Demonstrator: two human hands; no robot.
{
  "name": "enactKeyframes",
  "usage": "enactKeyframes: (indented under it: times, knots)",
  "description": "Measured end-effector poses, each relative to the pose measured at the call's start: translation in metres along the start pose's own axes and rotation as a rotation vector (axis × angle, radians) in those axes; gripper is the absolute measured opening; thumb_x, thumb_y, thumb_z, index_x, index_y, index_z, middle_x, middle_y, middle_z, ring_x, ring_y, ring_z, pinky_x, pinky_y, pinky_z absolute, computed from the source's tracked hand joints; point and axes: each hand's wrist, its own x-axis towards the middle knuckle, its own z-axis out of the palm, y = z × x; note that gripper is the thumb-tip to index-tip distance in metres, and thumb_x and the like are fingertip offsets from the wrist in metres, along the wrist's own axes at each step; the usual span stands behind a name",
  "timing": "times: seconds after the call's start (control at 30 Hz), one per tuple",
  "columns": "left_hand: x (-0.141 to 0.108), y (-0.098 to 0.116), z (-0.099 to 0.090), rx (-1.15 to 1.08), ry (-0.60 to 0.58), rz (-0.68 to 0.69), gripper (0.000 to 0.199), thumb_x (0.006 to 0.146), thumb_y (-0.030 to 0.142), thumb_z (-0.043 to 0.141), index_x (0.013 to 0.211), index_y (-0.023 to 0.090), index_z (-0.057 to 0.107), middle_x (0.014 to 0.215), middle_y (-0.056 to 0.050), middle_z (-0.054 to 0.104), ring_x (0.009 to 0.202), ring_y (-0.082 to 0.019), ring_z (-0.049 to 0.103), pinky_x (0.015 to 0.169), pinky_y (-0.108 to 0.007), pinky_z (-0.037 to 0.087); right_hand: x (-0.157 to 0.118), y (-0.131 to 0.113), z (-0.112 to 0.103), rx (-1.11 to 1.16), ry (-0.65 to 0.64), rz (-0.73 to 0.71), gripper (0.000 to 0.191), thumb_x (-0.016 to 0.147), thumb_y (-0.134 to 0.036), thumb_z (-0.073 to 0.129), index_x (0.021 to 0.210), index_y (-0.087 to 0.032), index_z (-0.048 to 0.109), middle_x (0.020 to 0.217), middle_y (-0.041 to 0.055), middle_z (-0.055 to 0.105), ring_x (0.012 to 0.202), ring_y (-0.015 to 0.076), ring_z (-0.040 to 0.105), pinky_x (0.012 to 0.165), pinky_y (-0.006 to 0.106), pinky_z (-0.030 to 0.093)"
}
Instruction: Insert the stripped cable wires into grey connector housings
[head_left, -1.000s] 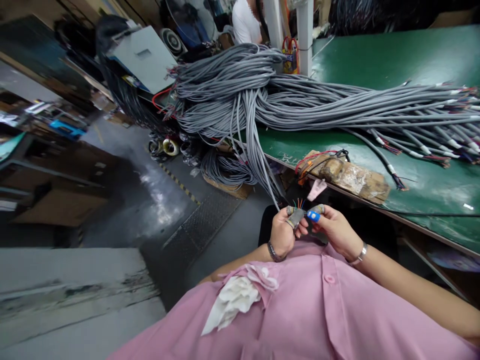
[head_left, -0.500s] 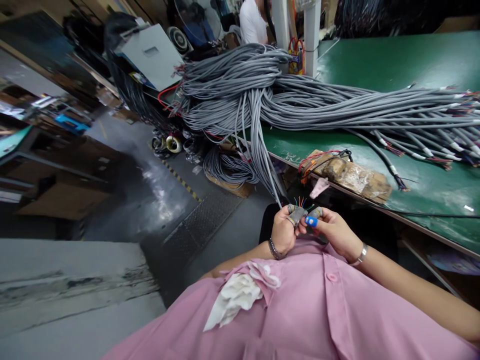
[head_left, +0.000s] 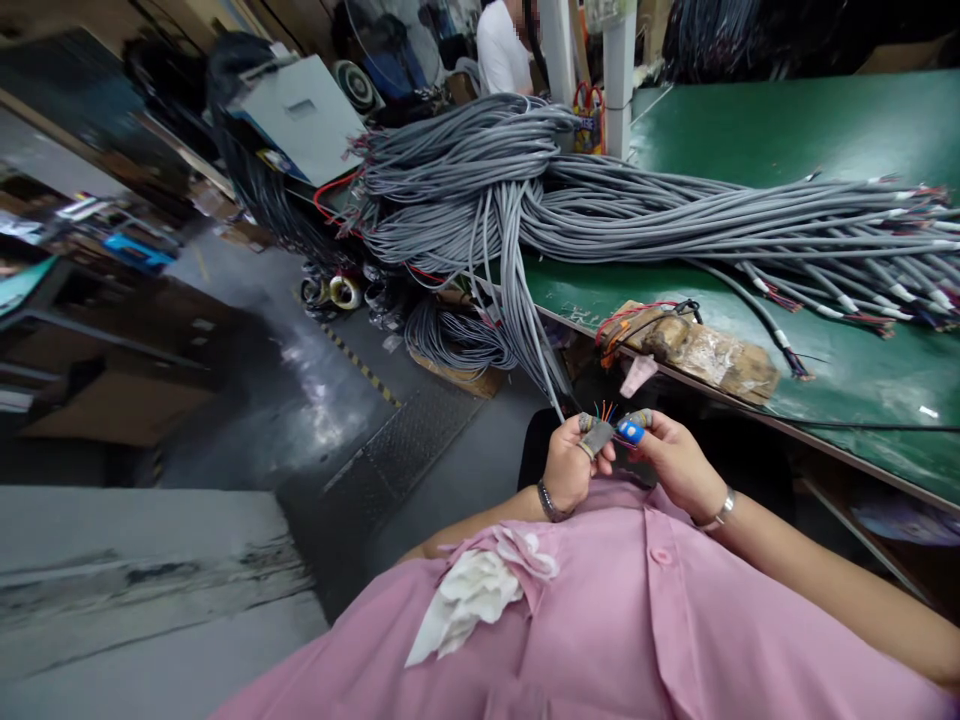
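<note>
My left hand (head_left: 574, 462) pinches the end of a grey cable (head_left: 556, 403) that runs down from the bundle, its thumb and forefinger wrapped in grey tape. Thin coloured wires (head_left: 604, 410), orange, green and blue among them, fan out from that end. Close by on the right, my right hand (head_left: 672, 462) has thumb and forefinger pressed together at the wires, a blue wrap around its thumb. Which wires lie between those fingers is too small to make out. Both hands are just in front of my pink shirt, below the table edge.
A large bundle of grey cables (head_left: 465, 150) lies over the green table (head_left: 750, 120), stripped ends to the right. A tape-wrapped wooden block (head_left: 720, 355) sits at the table edge. Coiled cables (head_left: 457, 335) rest low on the left. A person in white (head_left: 501, 50) is behind.
My right thumb and fingers have shifted slightly right, away from my left fingertips. My left thumb has tilted a little. The wires are spread differently; the cable is still in my left hand.
</note>
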Motion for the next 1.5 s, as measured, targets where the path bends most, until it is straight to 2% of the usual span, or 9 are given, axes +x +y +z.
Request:
enactKeyframes:
  times: [0.13,0.27,0.37,0.47,0.6,0.73,1.07,1.3,1.5]
  knots:
    - [0.003,0.002,-0.001,-0.048,0.023,0.012,0.029,0.076,0.041,0.065,0.073,0.016,0.053,0.055,0.003,0.059,0.036,-0.005,0.047,0.034,-0.016,0.024,0.0,0.002,-0.001,0.028,-0.027,0.012,0.023,0.071,-0.035,0.075,0.069,-0.018,0.059,0.058,-0.0039,0.053,0.054,0.0099,0.043,0.054,0.025,0.035]
    - [0.005,0.012,-0.006,-0.072,-0.009,-0.022,0.029,0.073,0.039,0.068,0.069,0.016,0.052,0.052,0.003,0.057,0.033,-0.005,0.045,0.032,-0.017,0.021,0.009,0.0,-0.012,0.164,0.063,-0.01,0.022,0.072,-0.034,0.073,0.068,-0.02,0.058,0.058,-0.0047,0.05,0.053,0.01,0.042,0.055,0.026,0.039]
    - [0.006,0.023,-0.009,-0.083,-0.145,-0.12,0.027,0.071,0.036,0.07,0.069,0.015,0.053,0.05,0.003,0.057,0.032,-0.005,0.043,0.031,-0.016,0.02,0.021,-0.007,-0.023,0.255,0.075,0.04,0.029,0.078,-0.05,0.065,0.077,-0.021,0.062,0.071,-0.0004,0.059,0.057,0.0116,0.048,0.057,0.027,0.043]
    - [0.011,0.032,-0.009,-0.109,-0.3,-0.238,0.028,0.068,0.035,0.073,0.071,0.015,0.053,0.049,0.002,0.057,0.031,-0.006,0.043,0.03,-0.016,0.021,0.033,-0.018,-0.026,0.285,-0.046,0.12,0.047,0.08,-0.066,0.052,0.083,-0.021,0.064,0.084,0.0045,0.063,0.063,0.0132,0.054,0.06,0.027,0.047]
    - [0.021,0.04,-0.006,-0.18,-0.371,-0.321,0.032,0.062,0.035,0.076,0.072,0.016,0.052,0.047,0.002,0.056,0.031,-0.007,0.043,0.029,-0.015,0.023,0.04,-0.032,-0.018,0.204,-0.143,0.064,0.043,0.077,-0.063,0.059,0.084,-0.021,0.063,0.079,0.003,0.062,0.061,0.0128,0.051,0.059,0.026,0.046]
    - [0.028,0.046,-0.005,-0.257,-0.384,-0.384,0.031,0.06,0.033,0.076,0.071,0.016,0.053,0.043,0.002,0.053,0.029,-0.006,0.04,0.029,-0.015,0.023,0.04,-0.036,-0.01,0.147,-0.067,-0.046,0.035,0.076,-0.054,0.066,0.077,-0.02,0.062,0.074,0.001,0.059,0.057,0.0108,0.045,0.056,0.024,0.042]
    - [0.037,0.047,-0.013,-0.249,-0.439,-0.451,0.03,0.06,0.033,0.075,0.071,0.016,0.053,0.043,0.002,0.053,0.028,-0.006,0.038,0.03,-0.016,0.023,0.043,-0.03,-0.008,0.186,-0.005,-0.019,0.03,0.08,-0.05,0.062,0.079,-0.02,0.062,0.07,0.0002,0.057,0.057,0.0114,0.046,0.058,0.026,0.044]
    - [0.043,0.051,-0.013,-0.245,-0.489,-0.492,0.026,0.06,0.031,0.074,0.07,0.016,0.054,0.042,0.002,0.05,0.028,-0.005,0.035,0.03,-0.016,0.019,0.047,-0.016,-0.008,0.084,0.201,-0.286,0.031,0.077,-0.051,0.067,0.07,-0.022,0.057,0.059,-0.0034,0.049,0.053,0.0109,0.041,0.056,0.026,0.039]
    - [0.047,0.046,-0.012,-0.273,-0.514,-0.525,0.023,0.061,0.028,0.071,0.07,0.016,0.053,0.042,0.002,0.05,0.028,-0.005,0.035,0.03,-0.015,0.019,0.053,-0.018,-0.003,0.275,-0.042,-0.017,0.05,0.074,-0.069,0.057,0.084,-0.021,0.066,0.075,0.0034,0.062,0.063,0.0144,0.053,0.059,0.028,0.045]
